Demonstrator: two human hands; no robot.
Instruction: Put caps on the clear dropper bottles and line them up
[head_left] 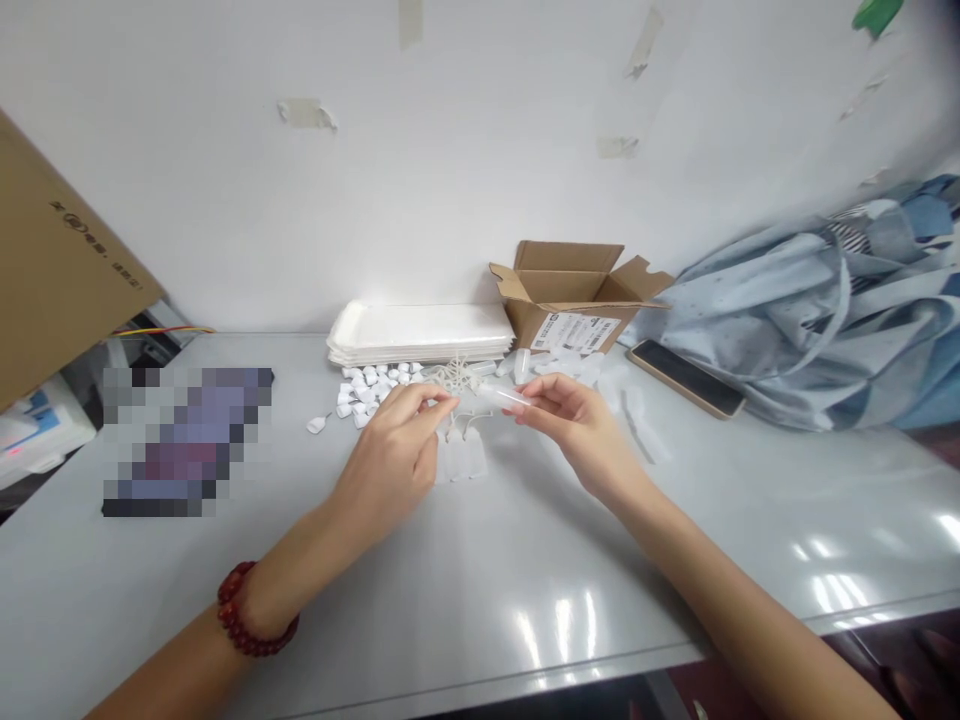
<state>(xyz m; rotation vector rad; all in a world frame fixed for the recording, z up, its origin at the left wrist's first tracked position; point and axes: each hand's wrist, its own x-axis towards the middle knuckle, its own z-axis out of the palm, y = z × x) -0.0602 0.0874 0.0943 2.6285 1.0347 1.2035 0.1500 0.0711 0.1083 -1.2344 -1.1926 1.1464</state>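
My left hand (pixel 397 445) is closed in a pinch, its fingertips meeting near a thin cord; what it holds is too small to name. My right hand (pixel 574 415) pinches a small clear plastic tube (pixel 501 396) held level between both hands. Under the hands lie a few translucent tags (pixel 461 455) on the grey table (pixel 480 590). Behind them sit a pile of small white plastic pieces (pixel 371 385) and a tangle of pale string (pixel 454 375). A red bead bracelet (pixel 244 615) is on my left wrist.
A stack of white trays (pixel 420 332) and an open cardboard box (pixel 574 290) stand by the wall. A phone (pixel 686 377) lies at right beside blue clothing (pixel 825 300). A big carton (pixel 60 260) is at far left, a blurred patch (pixel 184 440) near it.
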